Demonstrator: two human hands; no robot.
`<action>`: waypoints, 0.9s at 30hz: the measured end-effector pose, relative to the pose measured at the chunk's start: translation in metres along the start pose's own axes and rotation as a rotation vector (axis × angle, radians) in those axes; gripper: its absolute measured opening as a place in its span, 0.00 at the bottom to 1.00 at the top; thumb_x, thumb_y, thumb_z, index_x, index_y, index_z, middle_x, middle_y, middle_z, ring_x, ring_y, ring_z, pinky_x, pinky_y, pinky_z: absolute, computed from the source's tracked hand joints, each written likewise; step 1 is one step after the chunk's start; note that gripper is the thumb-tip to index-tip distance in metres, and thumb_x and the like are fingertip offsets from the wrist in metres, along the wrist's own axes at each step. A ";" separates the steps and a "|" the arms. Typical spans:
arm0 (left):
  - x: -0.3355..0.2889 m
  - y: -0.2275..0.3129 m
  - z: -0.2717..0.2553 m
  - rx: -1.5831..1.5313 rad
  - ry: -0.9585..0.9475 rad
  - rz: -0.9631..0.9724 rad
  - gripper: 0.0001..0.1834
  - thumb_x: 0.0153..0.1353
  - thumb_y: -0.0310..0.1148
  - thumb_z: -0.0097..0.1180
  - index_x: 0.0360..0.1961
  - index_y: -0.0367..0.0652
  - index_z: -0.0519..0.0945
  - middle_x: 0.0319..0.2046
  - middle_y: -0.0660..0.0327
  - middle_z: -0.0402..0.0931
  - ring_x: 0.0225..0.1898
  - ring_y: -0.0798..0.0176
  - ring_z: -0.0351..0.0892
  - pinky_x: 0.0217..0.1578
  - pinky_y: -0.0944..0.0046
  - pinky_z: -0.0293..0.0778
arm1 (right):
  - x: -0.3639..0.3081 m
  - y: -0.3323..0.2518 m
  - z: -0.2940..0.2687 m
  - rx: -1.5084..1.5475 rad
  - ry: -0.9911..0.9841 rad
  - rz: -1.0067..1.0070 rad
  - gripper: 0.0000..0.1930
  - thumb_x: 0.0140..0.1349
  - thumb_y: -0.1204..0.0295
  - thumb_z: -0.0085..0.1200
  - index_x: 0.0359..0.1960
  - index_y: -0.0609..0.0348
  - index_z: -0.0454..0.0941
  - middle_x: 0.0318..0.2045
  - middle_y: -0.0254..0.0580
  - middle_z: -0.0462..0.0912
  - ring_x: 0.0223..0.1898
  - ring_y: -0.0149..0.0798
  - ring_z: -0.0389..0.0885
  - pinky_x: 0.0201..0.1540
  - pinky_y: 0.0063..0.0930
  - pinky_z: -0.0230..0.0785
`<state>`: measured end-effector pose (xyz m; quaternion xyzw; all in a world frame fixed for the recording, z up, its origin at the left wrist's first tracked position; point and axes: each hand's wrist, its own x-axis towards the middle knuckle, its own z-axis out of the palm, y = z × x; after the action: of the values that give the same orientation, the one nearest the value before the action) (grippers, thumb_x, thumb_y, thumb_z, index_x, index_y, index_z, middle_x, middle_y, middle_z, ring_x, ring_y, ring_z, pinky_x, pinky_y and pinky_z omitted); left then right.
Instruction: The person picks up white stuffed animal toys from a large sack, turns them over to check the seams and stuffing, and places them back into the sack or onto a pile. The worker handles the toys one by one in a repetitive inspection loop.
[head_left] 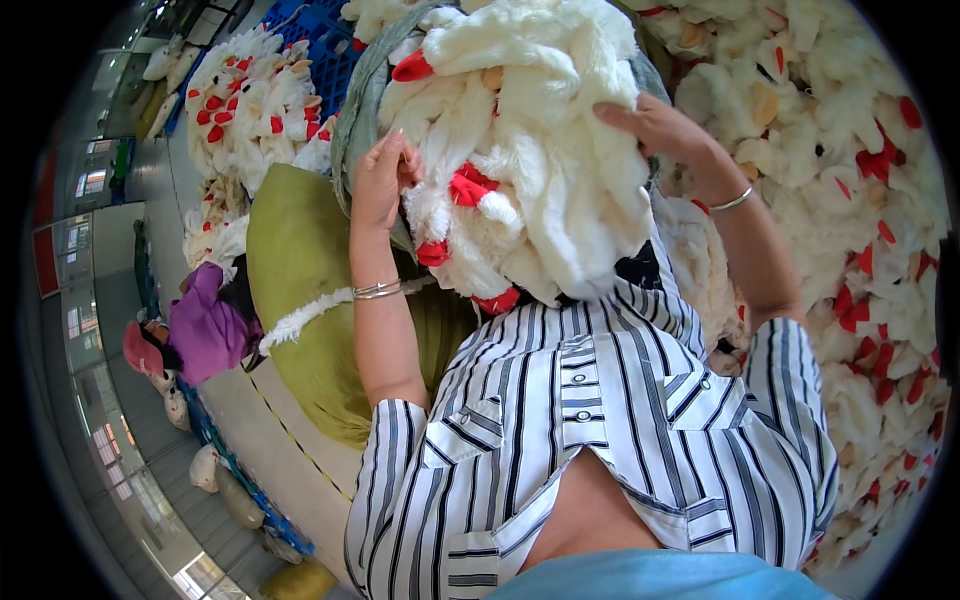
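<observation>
A big heap of white fluffy plush skins point(560, 190) with red fabric parts fills a grey-green sack point(362, 110) in front of my chest. My left hand point(388, 180) is raised at the heap's left edge, fingers curled in; whatever they hold, if anything, is hidden. At the heap's upper right, my right hand point(665, 130) lies against the fur, one digit stretched out over it and apart from the others. Its remaining fingers are partly hidden.
A large olive-green sack point(300, 260) stands at my left, with purple cloth point(210, 325) beyond it. More plush skins point(250, 100) are piled near a blue plastic pallet point(335, 45). At my right, a huge pile of white plush pieces point(850, 250) with red parts rises.
</observation>
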<state>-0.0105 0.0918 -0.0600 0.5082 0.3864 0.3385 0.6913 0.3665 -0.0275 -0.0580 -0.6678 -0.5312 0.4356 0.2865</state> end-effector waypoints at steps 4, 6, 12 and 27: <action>-0.001 -0.014 -0.023 0.134 0.056 -0.036 0.13 0.70 0.41 0.51 0.35 0.43 0.77 0.32 0.64 0.78 0.34 0.72 0.76 0.39 0.70 0.71 | -0.039 0.054 -0.105 -0.240 0.333 -0.019 0.16 0.66 0.62 0.48 0.38 0.64 0.81 0.31 0.34 0.76 0.29 0.28 0.70 0.33 0.26 0.64; -0.008 -0.020 -0.043 0.229 0.143 -0.019 0.13 0.69 0.40 0.53 0.44 0.41 0.79 0.40 0.62 0.80 0.42 0.72 0.76 0.46 0.70 0.71 | -0.081 0.082 -0.194 -0.340 0.648 0.020 0.15 0.65 0.65 0.48 0.38 0.64 0.81 0.33 0.35 0.77 0.32 0.29 0.72 0.36 0.26 0.65; -0.001 -0.024 -0.015 0.887 0.170 0.255 0.31 0.55 0.42 0.67 0.54 0.33 0.72 0.46 0.53 0.79 0.47 0.55 0.78 0.54 0.60 0.70 | -0.137 0.082 -0.289 -0.297 1.379 -0.367 0.11 0.63 0.71 0.47 0.39 0.65 0.80 0.42 0.39 0.81 0.41 0.32 0.77 0.47 0.26 0.68; -0.043 -0.015 0.144 1.074 -0.364 0.574 0.22 0.51 0.34 0.62 0.48 0.40 0.77 0.46 0.50 0.77 0.50 0.44 0.73 0.53 0.51 0.70 | 0.030 -0.033 0.054 0.623 -0.457 -0.588 0.25 0.67 0.62 0.54 0.62 0.61 0.69 0.56 0.44 0.76 0.56 0.37 0.75 0.60 0.32 0.66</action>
<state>0.0966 -0.0128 -0.0400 0.9169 0.2271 0.1776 0.2761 0.3053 0.0060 -0.0627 -0.2591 -0.5912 0.6099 0.4597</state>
